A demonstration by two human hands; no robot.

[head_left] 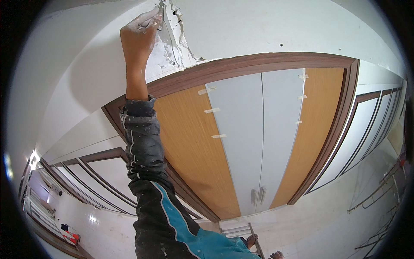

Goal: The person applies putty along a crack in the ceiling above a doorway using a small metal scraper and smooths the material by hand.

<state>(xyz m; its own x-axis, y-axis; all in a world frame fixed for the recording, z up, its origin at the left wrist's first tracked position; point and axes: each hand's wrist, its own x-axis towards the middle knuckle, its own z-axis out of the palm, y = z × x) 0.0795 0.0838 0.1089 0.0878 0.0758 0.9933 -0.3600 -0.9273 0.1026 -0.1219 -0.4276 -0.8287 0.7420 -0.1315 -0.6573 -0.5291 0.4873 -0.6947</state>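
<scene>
Your L hand (140, 28) is up, grip closed, fingers pinching a thin flat tool (161, 21); R hand's out of view. Tool's by the cracked wall patch (166, 52), contact unclr. Prob. light, stiff, maybe slick w/ plaster; best held nr its back end. Brown frame (258, 61) below, grey doors (241, 129) beyond.

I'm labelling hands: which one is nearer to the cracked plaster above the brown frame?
Left. The left hand is at the left edge of the cracked plaster; the right hand cannot be made out near it.
</scene>
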